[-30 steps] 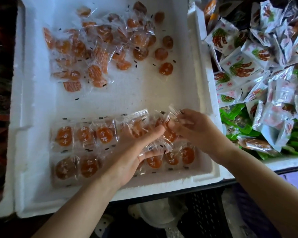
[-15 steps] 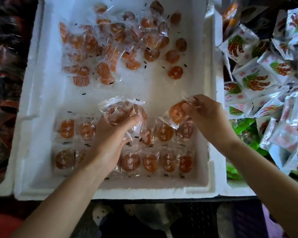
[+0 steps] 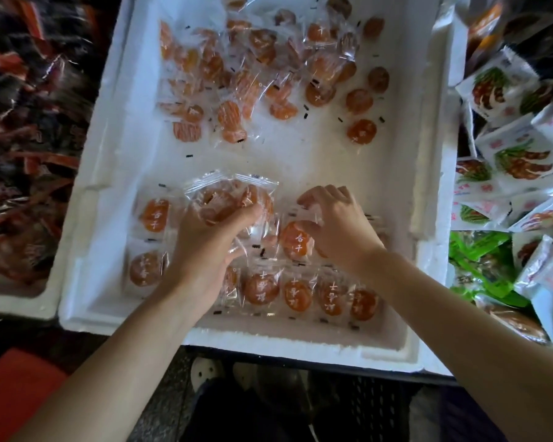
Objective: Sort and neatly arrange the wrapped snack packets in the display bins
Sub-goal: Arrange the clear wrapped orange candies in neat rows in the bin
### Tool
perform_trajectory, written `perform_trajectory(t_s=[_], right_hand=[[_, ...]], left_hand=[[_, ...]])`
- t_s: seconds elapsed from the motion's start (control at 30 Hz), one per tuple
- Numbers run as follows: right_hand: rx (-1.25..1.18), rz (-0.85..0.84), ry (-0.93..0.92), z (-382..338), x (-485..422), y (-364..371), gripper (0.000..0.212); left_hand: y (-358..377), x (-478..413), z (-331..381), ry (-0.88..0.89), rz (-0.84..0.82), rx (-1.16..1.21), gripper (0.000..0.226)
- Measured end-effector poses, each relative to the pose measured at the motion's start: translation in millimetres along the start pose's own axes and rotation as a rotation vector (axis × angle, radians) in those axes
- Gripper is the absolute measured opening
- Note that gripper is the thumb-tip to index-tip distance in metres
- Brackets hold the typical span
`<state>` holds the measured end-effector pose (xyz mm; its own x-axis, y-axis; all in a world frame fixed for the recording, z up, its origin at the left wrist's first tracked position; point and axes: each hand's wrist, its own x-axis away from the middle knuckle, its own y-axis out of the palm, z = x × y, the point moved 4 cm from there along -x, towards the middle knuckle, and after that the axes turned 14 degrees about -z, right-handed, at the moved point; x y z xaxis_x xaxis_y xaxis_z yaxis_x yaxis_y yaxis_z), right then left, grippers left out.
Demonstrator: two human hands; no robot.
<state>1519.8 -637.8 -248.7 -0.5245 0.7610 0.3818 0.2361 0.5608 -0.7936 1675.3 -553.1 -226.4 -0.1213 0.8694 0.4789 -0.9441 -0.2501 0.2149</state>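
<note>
White foam makes the bin, and the head view looks straight down into it. The loose pile of clear-wrapped orange snack packets lies at the far side. Near the front wall the packets lie flat in the front row, with a second row started just behind it.

The left hand has its fingers curled around a bundle of packets and holds it a little above the second row. The right hand is over one packet in that second row. Its fingers are half bent and spread, and the thumb touches the wrapper. I cannot tell if it pinches the packet or only presses on it.

In my judgement, the slippery film is the main risk. The bundle sits loosely in the left hand, so some packets could slide out and fall on the finished rows. The right wrist is also close over the front row, and pulling it back low could drag those packets out of line. The wrappers overlap at the edges, so a push on one may move the one beside it. The white-and-green packets in the next bin are heaped high beside the wall and could spill over.
</note>
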Motion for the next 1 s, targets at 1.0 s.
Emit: perform_trajectory(t_s=[1.0], right_hand=[[0.439, -0.164, -0.005, 36.9, 98.2, 3.3, 0.047]], left_hand=[[57.2, 24.8, -29.0, -0.187, -0.248, -0.007, 0.042]])
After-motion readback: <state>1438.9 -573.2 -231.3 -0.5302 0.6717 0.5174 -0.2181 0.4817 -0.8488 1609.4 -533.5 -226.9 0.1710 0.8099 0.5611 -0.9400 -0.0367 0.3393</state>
